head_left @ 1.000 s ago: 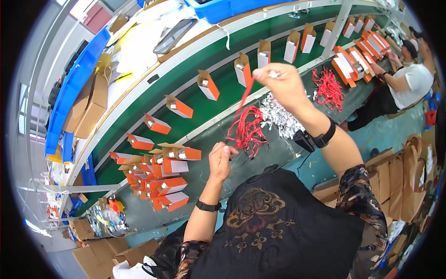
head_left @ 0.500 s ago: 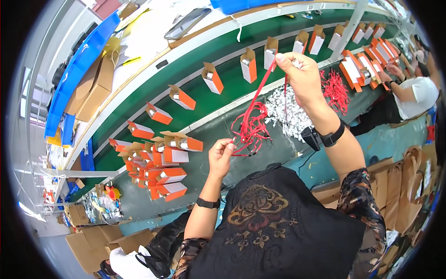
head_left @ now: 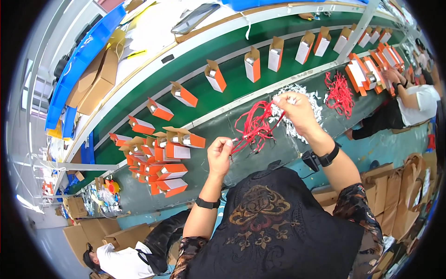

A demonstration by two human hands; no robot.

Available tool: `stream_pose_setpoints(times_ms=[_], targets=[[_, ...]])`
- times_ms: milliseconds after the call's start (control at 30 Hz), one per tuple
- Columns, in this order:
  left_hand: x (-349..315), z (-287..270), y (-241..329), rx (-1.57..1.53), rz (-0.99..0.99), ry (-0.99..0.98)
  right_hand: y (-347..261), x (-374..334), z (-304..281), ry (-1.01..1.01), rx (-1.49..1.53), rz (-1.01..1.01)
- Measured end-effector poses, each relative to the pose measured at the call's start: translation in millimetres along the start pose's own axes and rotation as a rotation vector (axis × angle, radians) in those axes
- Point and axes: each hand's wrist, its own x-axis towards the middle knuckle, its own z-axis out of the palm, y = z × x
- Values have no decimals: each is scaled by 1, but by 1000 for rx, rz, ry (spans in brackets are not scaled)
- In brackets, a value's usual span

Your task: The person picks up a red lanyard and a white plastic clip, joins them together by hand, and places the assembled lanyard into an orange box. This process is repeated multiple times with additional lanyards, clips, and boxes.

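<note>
My left hand (head_left: 219,157) pinches one end of a red lanyard between thumb and fingertips, beside a tangled heap of red lanyards (head_left: 254,124) with small black ends. My right hand (head_left: 299,114) is closed on a red lanyard at the heap's right side, thumb pressed to the fingers. Just beyond my right hand lies a pile of white straps or small white pieces (head_left: 316,108), partly covered by the hand. Whether both hands hold the same lanyard is hard to make out. To the left stand several open orange-and-white boxes (head_left: 175,151), packed together, with whitish contents.
A green conveyor belt (head_left: 232,63) carries a row of open orange-and-white boxes. Another red lanyard pile (head_left: 340,95) lies right of the white one. A co-worker (head_left: 416,104) handles boxes at the far right; another person (head_left: 123,260) sits lower left. A metal post (head_left: 357,30) rises by the belt.
My right hand has come down toward me, lowering the red lanyard that was stretched up over the belt. My left hand stays nearly in place. The lower-left person has shifted further into view.
</note>
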Motion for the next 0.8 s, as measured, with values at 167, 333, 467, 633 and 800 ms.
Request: stream_pose_setpoints(times_ms=[167, 333, 467, 633, 800], targets=[[9, -2, 7, 23, -21, -120, 62, -6, 4, -6, -62, 45], [18, 5, 17, 268, 123, -159, 125, -14, 12, -110, -519, 137], [24, 0, 11, -160, -151, 25, 146, -19, 12, -178, -725, 178], [34, -22, -11, 183, -296, 31, 89, -16, -3, -126, -589, 263], [30, 9, -4, 1305, 34, -200, -18, -10, -3, -329, -692, -43]])
